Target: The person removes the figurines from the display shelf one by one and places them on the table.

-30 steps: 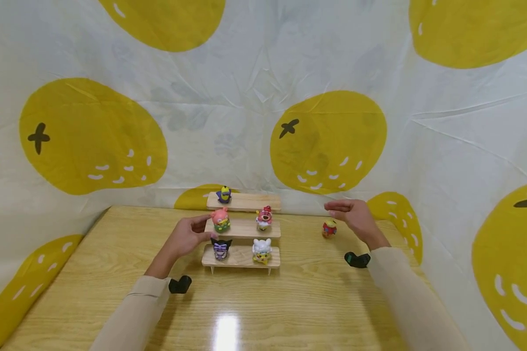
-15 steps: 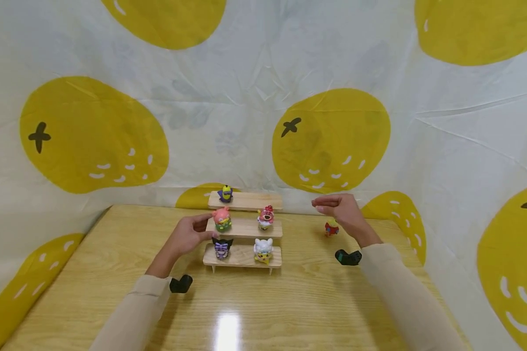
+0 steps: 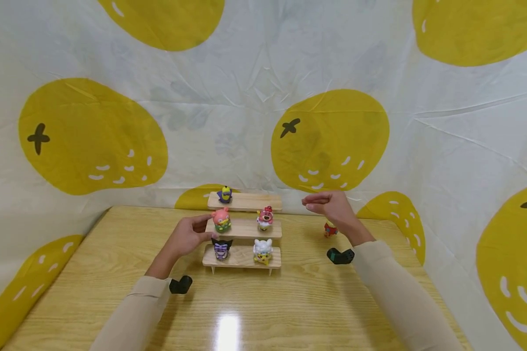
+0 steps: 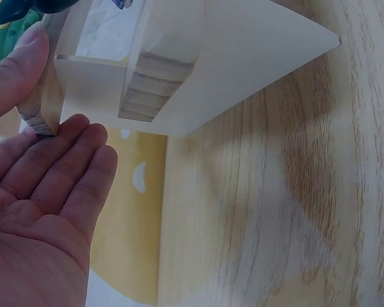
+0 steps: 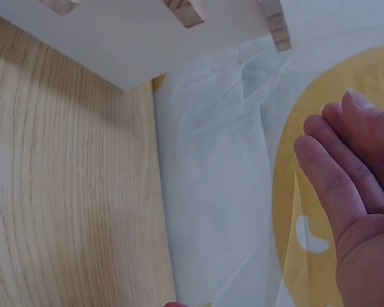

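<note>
Three-tier stand of pale wood (image 3: 247, 228) stands upright near the far edge of the light wood-grain surface (image 3: 298, 307), about midway between the far corners. Left hand (image 3: 188, 237) is at the left end of its middle shelf: thumb on one side, fingers on the other, a narrow grip on the shelf end.

On the stand: yellow figurine with dark-blue cape (image 3: 225, 195), top shelf, left end; pink figurine with green lower body (image 3: 221, 221), middle left, just beside the left hand; pinkish-red bear figurine (image 3: 265, 219), middle right; purple figurine with black pointed ears (image 3: 221, 250), bottom left; yellow figurine in white eared hood (image 3: 262, 251), bottom right.

Right hand (image 3: 333, 210) hovers right of the top shelf, fingers extended, thumb near them, holding nothing. Small red-and-yellow figurine (image 3: 330, 229), partly hidden by that hand, stands on the surface towards the far right corner. Beige sleeves (image 3: 133, 309) on both arms; white cloth with yellow fruit print (image 3: 228, 78) hangs beyond the far edge.
</note>
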Demonstrator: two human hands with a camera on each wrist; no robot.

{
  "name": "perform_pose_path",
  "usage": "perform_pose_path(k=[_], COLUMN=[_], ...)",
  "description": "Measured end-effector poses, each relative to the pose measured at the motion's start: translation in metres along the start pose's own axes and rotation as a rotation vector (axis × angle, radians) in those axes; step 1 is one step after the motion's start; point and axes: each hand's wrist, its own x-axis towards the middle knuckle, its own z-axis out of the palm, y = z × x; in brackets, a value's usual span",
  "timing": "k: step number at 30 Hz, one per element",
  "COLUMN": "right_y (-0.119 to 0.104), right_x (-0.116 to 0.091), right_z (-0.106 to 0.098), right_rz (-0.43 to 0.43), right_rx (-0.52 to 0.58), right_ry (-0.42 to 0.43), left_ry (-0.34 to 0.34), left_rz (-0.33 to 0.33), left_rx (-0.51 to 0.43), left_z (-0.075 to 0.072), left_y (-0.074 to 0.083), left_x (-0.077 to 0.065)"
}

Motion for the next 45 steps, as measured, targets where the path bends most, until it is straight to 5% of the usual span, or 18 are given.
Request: perform_pose_path(k=[45], right_y=[-0.032], right_x=[0.016], right_z=[0.03], right_rz=[0.03], right_rx=[0.059], right_ry=[-0.052], left_ry=[0.004], left_rz=[0.002], left_rx=[0.025], left_z=[0.001], left_y=[0.002], left_x=[0.0])
